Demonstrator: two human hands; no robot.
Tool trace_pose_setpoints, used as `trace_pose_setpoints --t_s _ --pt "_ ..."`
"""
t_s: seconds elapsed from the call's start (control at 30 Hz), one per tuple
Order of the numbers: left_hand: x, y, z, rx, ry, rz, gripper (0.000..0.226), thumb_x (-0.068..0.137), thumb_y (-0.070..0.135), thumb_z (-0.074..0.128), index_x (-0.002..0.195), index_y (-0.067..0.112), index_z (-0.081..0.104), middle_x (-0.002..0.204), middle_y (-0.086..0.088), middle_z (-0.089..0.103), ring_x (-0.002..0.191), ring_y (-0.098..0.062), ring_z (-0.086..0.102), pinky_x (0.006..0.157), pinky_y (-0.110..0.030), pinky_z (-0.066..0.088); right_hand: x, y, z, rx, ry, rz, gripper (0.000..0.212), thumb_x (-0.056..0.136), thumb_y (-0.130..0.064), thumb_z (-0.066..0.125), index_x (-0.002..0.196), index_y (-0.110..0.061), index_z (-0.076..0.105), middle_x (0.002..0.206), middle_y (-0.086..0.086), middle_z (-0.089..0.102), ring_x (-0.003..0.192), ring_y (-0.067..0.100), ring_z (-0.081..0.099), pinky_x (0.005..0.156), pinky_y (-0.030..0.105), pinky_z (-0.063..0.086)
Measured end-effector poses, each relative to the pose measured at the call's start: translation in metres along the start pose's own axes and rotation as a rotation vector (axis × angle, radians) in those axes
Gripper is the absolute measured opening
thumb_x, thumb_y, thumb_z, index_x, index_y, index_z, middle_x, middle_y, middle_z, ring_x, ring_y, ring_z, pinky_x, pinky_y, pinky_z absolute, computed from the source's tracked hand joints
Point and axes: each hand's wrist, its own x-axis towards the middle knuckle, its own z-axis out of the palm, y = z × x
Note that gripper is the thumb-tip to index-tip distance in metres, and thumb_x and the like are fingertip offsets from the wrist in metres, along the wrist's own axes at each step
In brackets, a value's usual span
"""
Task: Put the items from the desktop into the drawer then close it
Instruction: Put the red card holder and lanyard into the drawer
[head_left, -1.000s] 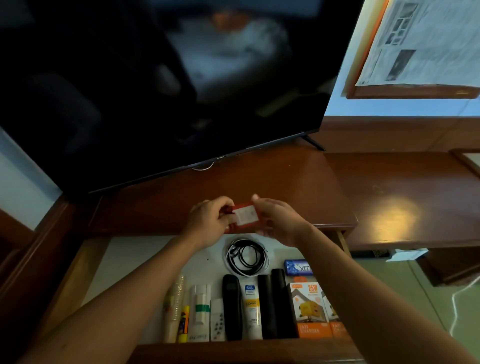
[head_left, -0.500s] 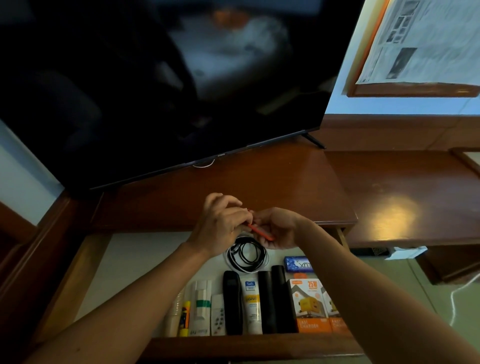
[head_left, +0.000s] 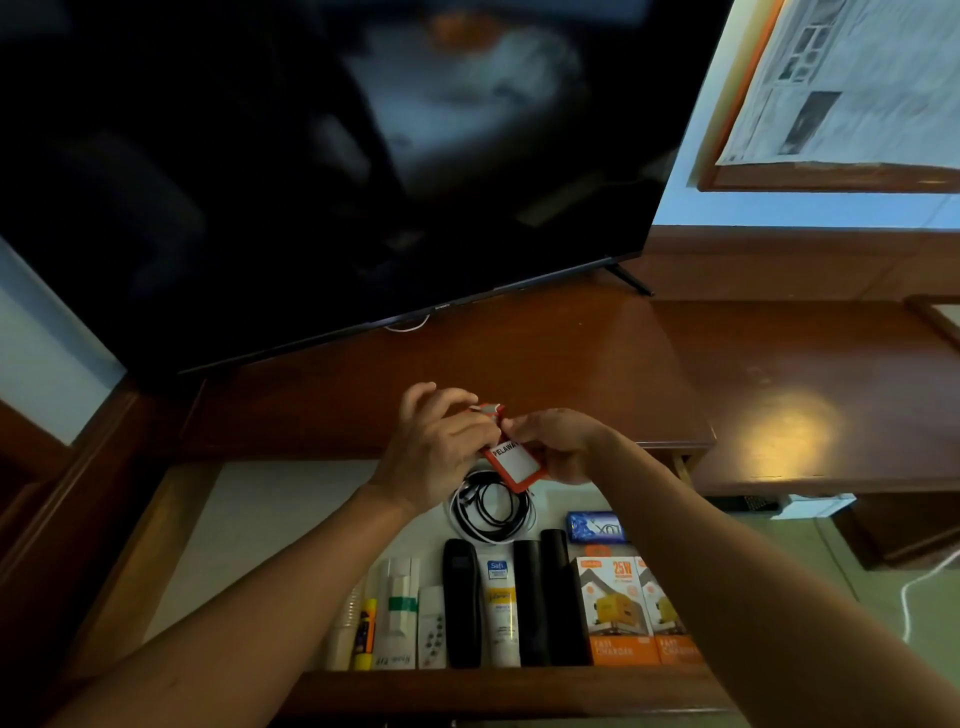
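Observation:
A red card holder (head_left: 511, 460) with a white label is held between my left hand (head_left: 439, 452) and my right hand (head_left: 561, 441), just above the back of the open drawer (head_left: 270, 519). Both hands pinch it, and its white face now tilts up toward me. Under it in the drawer lies a coiled black and white cable (head_left: 491, 506). Along the drawer's front sit black remotes (head_left: 461, 605), a white tube (head_left: 501, 613), orange charger boxes (head_left: 621, 610), a blue packet (head_left: 595, 526) and small white items (head_left: 397, 613). The wooden desktop (head_left: 519, 364) behind my hands is bare.
A large dark television (head_left: 311, 171) stands on the desktop behind my hands, its foot (head_left: 631, 280) at the right. A lower wooden surface (head_left: 810, 395) extends to the right. The drawer's left half shows white lining. A framed paper (head_left: 852, 93) hangs top right.
The card holder was turned edge-on between my fingers half a second ago and now shows its white label again, tilted. Both hands stayed in about the same place over the drawer's back.

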Motion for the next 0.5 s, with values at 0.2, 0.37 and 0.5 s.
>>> trace_pose_setpoints --t_s 0.2,0.37,0.5 --pt "-0.008 -0.01 0.01 -0.025 -0.182 -0.067 0.029 0.085 0.024 0.069 0.114 0.028 0.068 0.131 0.01 0.063 0.131 -0.022 0.047 0.105 -0.049 0.029 0.013 0.003 -0.003 -0.056 0.354 -0.186 0.032 0.088 -0.013 0.073 0.116 -0.004 0.06 0.105 0.017 0.07 0.089 0.03 0.072 0.066 0.04 0.06" --pt "-0.03 -0.017 0.02 0.059 -0.474 -0.503 0.063 0.099 0.054 0.041 0.156 0.033 0.023 0.168 0.001 0.01 0.154 -0.023 0.005 0.121 -0.054 0.004 0.026 0.014 -0.01 -0.164 0.415 -0.24 0.024 0.089 -0.013 0.073 0.108 -0.005 0.062 0.099 0.012 0.071 0.085 0.025 0.071 0.065 0.036 0.059" --pt "-0.055 -0.035 0.029 0.12 -0.654 -0.654 0.076 0.096 0.071 0.019 0.157 0.038 -0.01 0.165 -0.002 -0.023 0.151 -0.027 -0.022 0.118 -0.057 -0.015 0.035 0.029 -0.004 -0.233 0.37 -0.23 0.013 0.09 -0.013 0.072 0.096 -0.009 0.062 0.094 0.01 0.069 0.081 0.022 0.069 0.065 0.035 0.058"
